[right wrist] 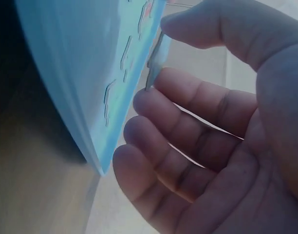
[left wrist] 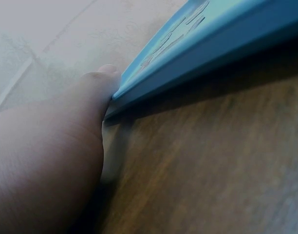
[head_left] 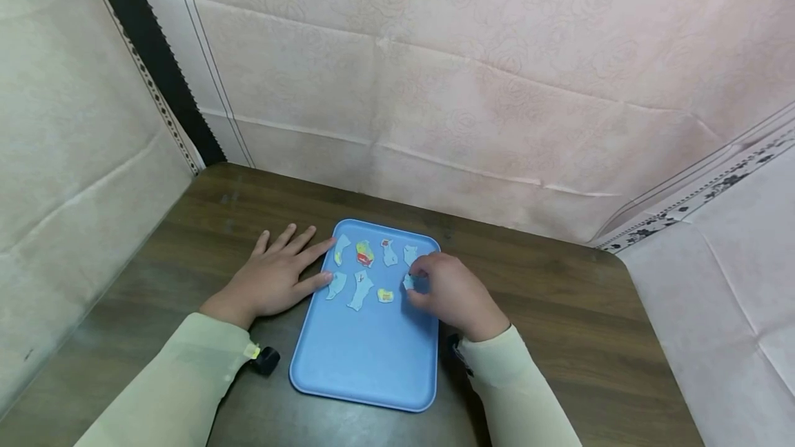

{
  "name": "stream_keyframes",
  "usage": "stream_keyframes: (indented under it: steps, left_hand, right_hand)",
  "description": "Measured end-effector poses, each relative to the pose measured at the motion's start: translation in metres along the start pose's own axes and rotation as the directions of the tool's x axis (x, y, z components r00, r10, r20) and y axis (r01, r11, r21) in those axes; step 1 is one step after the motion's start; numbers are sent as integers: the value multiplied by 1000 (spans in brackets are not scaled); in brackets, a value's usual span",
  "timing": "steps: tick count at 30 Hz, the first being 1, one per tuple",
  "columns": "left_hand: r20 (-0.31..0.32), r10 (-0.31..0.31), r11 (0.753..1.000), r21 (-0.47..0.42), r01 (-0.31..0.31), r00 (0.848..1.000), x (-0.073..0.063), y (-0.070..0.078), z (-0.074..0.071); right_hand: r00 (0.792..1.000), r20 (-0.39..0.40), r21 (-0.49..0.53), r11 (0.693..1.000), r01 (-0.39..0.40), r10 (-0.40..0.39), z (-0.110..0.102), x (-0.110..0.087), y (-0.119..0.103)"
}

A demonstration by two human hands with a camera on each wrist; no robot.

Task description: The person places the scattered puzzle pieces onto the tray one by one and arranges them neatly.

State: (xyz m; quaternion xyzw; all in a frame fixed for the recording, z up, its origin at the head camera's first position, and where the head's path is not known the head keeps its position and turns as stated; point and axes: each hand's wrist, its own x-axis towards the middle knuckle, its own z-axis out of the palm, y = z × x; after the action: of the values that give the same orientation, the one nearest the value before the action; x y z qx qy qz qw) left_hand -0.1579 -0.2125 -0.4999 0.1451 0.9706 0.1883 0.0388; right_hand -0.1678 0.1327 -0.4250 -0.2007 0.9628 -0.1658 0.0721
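Note:
A blue tray (head_left: 369, 357) lies on the table with several irregular paper pieces on its far half. Most are light blue, such as the long one (head_left: 361, 290); a yellow-and-red one (head_left: 364, 254) and a small yellow one (head_left: 386, 295) lie among them. My right hand (head_left: 456, 292) is over the tray's right side. Between thumb and fingertips it pinches a light blue paper piece (right wrist: 158, 58), held edge-on in the right wrist view. My left hand (head_left: 273, 280) lies spread on the table, its thumb (left wrist: 107, 80) and index fingertip at the tray's left rim.
Under the tray is a dark brown wooden table (head_left: 534, 309). A pale patterned cloth (head_left: 435, 88) hangs behind it, with further cloth at the left and right sides. A small black device (head_left: 266, 361) sits at the left wrist.

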Motion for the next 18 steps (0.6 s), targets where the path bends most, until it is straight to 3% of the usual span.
stream_keyframes:
  steps: [18]
  left_hand:
    - [-2, -3, 1000, 8, 3, 1000, 1, 0, 0]
  right_hand:
    - [999, 51, -51, 999, -11, 14, 12, 7, -4]
